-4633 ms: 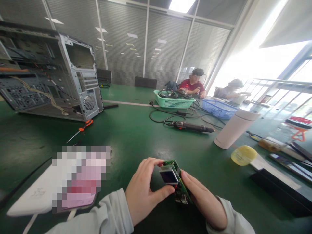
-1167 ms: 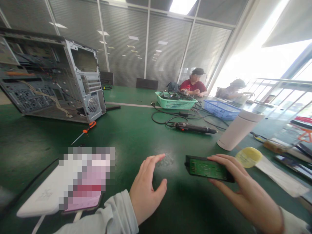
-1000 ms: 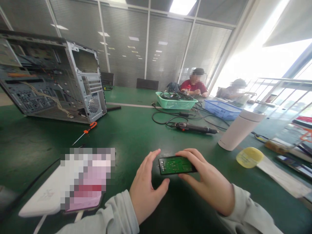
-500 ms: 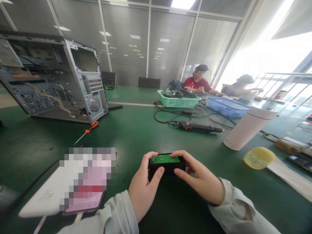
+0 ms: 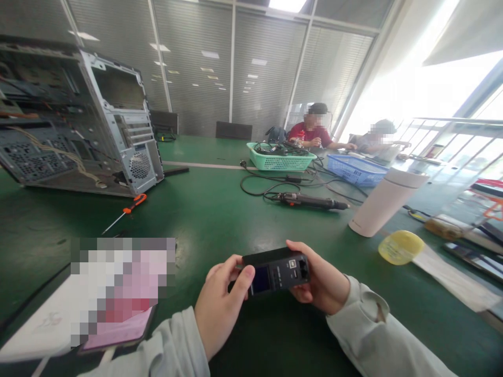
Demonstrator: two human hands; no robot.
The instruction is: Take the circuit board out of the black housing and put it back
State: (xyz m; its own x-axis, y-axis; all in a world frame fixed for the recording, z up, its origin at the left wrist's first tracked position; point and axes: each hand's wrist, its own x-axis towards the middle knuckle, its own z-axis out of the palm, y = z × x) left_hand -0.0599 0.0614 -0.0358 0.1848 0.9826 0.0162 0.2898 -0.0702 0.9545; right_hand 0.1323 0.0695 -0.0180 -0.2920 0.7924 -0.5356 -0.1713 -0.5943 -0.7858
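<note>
A black box-shaped device [image 5: 275, 272] is held over the green table between both hands. Its face with a small dark screen, a square port and white lettering is turned toward me. My left hand [image 5: 225, 298] grips the left end, thumb on the face beside the screen and fingers behind. At the right end, my right hand [image 5: 320, 277] is closed round the device, with its thumb out of sight and a finger along the top corner. The green circuit board does not show.
An open computer case [image 5: 133, 152] and orange screwdriver [image 5: 128, 209] are at left, blurred phones [image 5: 118, 330] nearer. Beyond the hands lie an electric screwdriver [image 5: 310, 201], green basket [image 5: 281, 161] and blue basket [image 5: 357, 172]. A bottle [image 5: 387, 201] stands right; two people sit behind.
The device has been turned, so its screen and port face shows instead of the green board. Both hands have shifted their grip on it. The whole view has moved slightly to the right.
</note>
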